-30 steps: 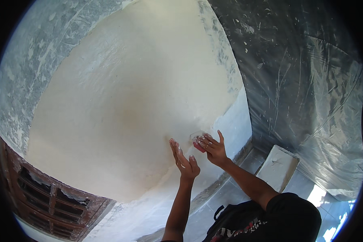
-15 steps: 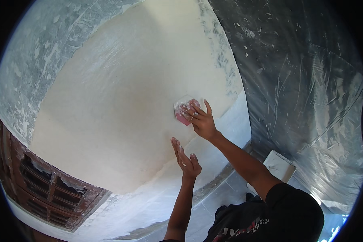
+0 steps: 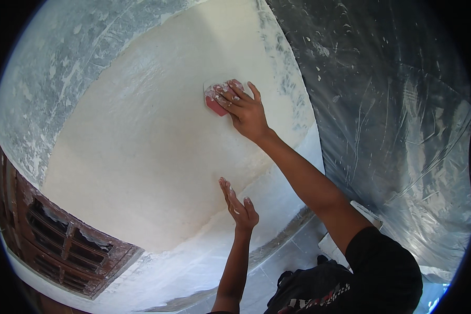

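Observation:
My right hand (image 3: 240, 107) presses a flat pinkish-red putty scraper (image 3: 218, 106) against the wall, with fingers spread over its back and thumb held out. White putty smears both the scraper and the fingers. Smooth cream-coloured plaster (image 3: 141, 131) covers the middle of the wall around it. Lower down, my left hand (image 3: 239, 208) is raised with fingers stretched and thumb apart. It holds nothing; whether its fingertips touch the wall I cannot tell. Some white putty marks that hand too.
A brown wooden window with slats (image 3: 70, 246) is set in the wall at lower left. Dark plastic sheeting (image 3: 371, 99) hangs at right. Patchy grey wall (image 3: 52, 89) borders the plaster. Behind my right arm, a whitish container (image 3: 368, 213) stands on the tiled floor (image 3: 256, 288).
My right hand has slid the scraper up and to the left along the wall. My left hand has hardly moved.

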`<state>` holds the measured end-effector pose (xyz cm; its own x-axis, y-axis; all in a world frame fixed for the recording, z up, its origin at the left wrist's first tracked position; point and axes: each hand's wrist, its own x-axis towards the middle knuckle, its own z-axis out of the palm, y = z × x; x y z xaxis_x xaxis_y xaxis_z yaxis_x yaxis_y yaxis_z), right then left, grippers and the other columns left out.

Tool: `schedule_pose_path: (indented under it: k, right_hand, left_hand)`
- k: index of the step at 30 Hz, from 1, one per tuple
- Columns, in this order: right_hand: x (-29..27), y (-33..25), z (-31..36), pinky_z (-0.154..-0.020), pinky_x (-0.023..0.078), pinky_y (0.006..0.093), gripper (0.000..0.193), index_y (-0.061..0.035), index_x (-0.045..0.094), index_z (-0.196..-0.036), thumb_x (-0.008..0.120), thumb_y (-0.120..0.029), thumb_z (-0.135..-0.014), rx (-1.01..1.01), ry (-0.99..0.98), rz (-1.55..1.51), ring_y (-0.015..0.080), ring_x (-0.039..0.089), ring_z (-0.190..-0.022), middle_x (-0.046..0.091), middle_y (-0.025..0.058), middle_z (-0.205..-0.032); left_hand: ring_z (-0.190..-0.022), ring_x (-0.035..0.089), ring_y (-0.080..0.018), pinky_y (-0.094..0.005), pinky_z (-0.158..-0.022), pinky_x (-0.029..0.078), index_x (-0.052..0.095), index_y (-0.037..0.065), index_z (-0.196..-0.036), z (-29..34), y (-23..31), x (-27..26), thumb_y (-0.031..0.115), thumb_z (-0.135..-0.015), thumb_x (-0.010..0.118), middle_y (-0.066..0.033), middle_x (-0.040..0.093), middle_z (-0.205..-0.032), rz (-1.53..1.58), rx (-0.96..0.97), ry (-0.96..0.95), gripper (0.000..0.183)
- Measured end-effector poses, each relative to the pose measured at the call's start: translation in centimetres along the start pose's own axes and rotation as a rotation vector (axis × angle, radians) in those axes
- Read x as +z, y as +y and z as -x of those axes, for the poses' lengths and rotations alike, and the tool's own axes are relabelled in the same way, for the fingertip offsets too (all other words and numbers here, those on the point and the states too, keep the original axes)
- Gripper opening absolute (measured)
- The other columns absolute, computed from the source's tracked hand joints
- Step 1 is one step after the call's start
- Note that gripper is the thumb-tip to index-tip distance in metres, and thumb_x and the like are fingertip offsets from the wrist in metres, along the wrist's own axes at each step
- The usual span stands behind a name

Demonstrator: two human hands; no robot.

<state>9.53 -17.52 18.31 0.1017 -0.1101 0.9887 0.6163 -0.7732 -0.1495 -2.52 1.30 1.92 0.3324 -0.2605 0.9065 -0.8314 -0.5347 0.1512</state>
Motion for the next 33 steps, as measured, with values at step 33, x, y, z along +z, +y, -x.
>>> schedule_pose_path:
  k: [33]
  right_hand:
    - [-2.8,-3.0,9.2,-0.121,0.021,0.055,0.039,-0.014,0.076,-0.114,0.068,0.005,-0.081,0.114,0.009,-0.1,0.0244,0.059,-0.133,0.072,0.0033,-0.128]
  left_hand:
    - [-0.147,0.026,-0.0598,-0.0674,-0.118,0.026,0.016,0.004,-0.161,0.4,-0.3,0.1,0.007,-0.102,0.041,-0.0317,0.031,-0.159,-0.062,0.029,-0.027,0.064]
